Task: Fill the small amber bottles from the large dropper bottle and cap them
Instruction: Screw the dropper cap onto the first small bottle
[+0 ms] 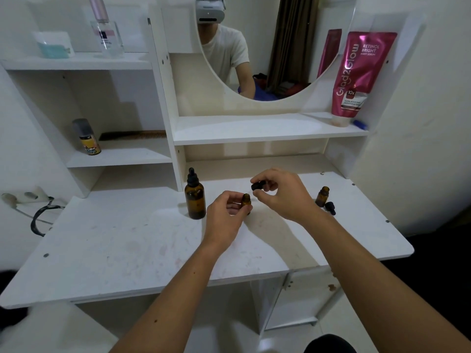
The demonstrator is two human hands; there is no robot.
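The large amber dropper bottle stands upright on the white desk with its black dropper cap on. Just right of it, my left hand grips a small amber bottle with an open neck. My right hand pinches a black cap just above and right of that neck. A second small amber bottle stands uncapped at the right, with a black dropper cap lying beside it.
A shelf unit with a round mirror rises behind the desk. A pink serum tube leans on the right shelf, a small spray can and comb sit on the left shelf. A cable and socket hang at left.
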